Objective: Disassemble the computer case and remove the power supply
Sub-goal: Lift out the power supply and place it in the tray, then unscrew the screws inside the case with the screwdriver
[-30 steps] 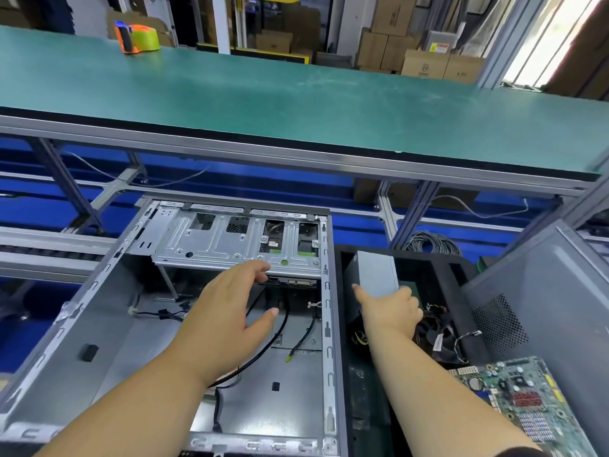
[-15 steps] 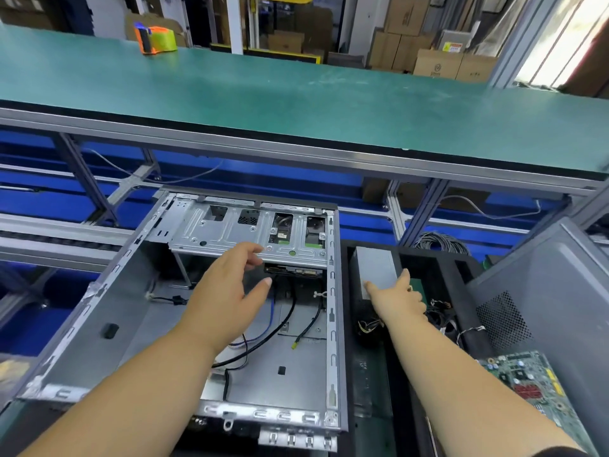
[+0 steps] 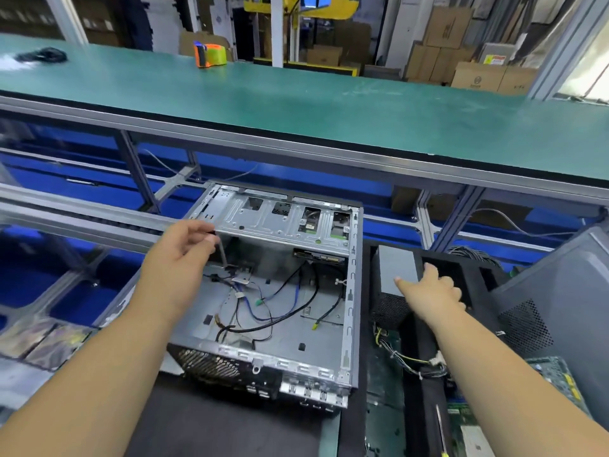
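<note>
The power supply (image 3: 393,273) sits outside the chassis, a grey box standing just to the right of the open computer case (image 3: 280,291), with its mesh end toward the camera and a bundle of yellow and black wires (image 3: 405,357) trailing out below it. The right hand (image 3: 431,290) rests on its top right edge, index finger stretched straight across the grey face, the other fingers only loosely bent, gripping nothing that I can see.

Over to the case: it lies open side up on a dark mat (image 3: 214,423), its drive cage (image 3: 283,222) spanning the far end. Loose cables (image 3: 280,308), black and blue with a green plug, sprawl across the bare metal floor. The left hand (image 3: 184,250) is at the left corner of that cage, fingertips curled in against the thumb at the cage edge; whether they actually pinch the metal, I cannot tell.

Further right, a grey side panel (image 3: 560,291) with a mesh vent leans at an angle, and a green circuit board (image 3: 557,377) lies near it. A screwdriver (image 3: 440,430) with a yellow tip lies at the bottom edge.

Beyond, the long green bench (image 3: 296,103) runs across, carrying an orange and green tape dispenser (image 3: 211,54). Cardboard boxes (image 3: 461,61) stack up behind.
</note>
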A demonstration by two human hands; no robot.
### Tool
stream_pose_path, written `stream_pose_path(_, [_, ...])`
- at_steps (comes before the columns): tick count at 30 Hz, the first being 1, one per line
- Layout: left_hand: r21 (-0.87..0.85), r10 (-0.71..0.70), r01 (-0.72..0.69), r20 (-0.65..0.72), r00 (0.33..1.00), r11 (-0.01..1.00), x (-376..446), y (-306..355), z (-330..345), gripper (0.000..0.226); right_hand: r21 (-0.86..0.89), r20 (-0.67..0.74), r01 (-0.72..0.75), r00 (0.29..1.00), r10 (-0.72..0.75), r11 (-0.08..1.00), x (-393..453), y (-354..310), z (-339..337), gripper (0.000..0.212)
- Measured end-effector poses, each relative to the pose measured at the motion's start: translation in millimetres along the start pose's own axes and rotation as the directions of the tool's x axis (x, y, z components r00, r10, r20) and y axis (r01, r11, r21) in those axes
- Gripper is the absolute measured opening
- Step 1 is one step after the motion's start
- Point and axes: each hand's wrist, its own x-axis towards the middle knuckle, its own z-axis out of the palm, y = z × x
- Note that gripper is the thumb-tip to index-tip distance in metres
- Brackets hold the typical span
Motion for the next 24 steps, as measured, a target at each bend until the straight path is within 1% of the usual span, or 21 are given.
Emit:
stream_pose_path(2, [0.01,-0.014,0.015,-0.044,0.999,1.0,-7,-4,-12,0.016,0.027,0.001,0.103,0.995,-0.103,0.994,-12,-11,0,0.074])
stream_pose_path(5, [0.01,-0.038,0.039,-0.096,0.995,0.999,-14,-11,-26,0.015,0.135,-0.068,0.292,0.956,-0.285,0.947,-35,-30,-3,0.06])
stream_pose_path(7, [0.028,-0.045,0.049,-0.106,0.993,0.998,-16,-18,-33,0.013,0.18,-0.152,0.427,0.902,-0.404,0.886,-54,-43,-5,0.05])
stream_pose_path(9, [0.048,-0.04,0.045,-0.103,0.994,0.998,-14,-26,-39,0.011,0.177,-0.239,0.55,0.828,-0.507,0.816,-72,-56,-6,0.039])
stream_pose_path(11, [0.07,-0.013,0.019,-0.077,0.997,0.997,-10,-34,-49,0.011,0.165,-0.291,0.629,0.767,-0.571,0.76,-89,-69,-3,0.029])
stream_pose_path(12, [0.095,0.012,-0.007,-0.051,0.999,0.995,-7,-38,-54,0.012,0.161,-0.302,0.651,0.748,-0.591,0.742,-97,-75,0,0.024])
stream_pose_path(15, [0.245,0.108,-0.12,0.061,0.992,0.962,4,-52,-71,0.015,0.166,-0.286,0.699,0.709,-0.645,0.695,-118,-96,11,0.008])
stream_pose_path(16, [0.315,0.144,-0.172,0.109,0.984,0.933,8,-55,-77,0.015,0.167,-0.245,0.711,0.701,-0.67,0.683,-123,-104,16,0.011])
stream_pose_path(17, [0.386,0.183,-0.233,0.164,0.969,0.893,13,-58,-82,0.015,0.149,-0.171,0.721,0.693,-0.7,0.677,-128,-111,21,0.014])
stream_pose_path(19, [0.504,0.249,-0.366,0.286,0.925,0.782,21,-63,-90,0.016,0.053,0.065,0.731,0.677,-0.733,0.68,-134,-125,33,0.015])
stream_pose_path(20, [0.544,0.26,-0.418,0.346,0.902,0.728,24,-66,-92,0.017,-0.012,0.201,0.728,0.673,-0.711,0.686,-136,-131,40,0.015])
stream_pose_path(22, [0.584,0.245,-0.477,0.433,0.868,0.657,26,-73,-91,0.02,-0.15,0.436,0.72,0.663,-0.609,0.677,-139,-141,55,0.019])
stream_pose_path(24, [0.58,0.26,-0.519,0.472,0.842,0.627,25,-81,-89,0.021,-0.238,0.582,0.722,0.642,-0.499,0.65,-143,-148,69,0.022])
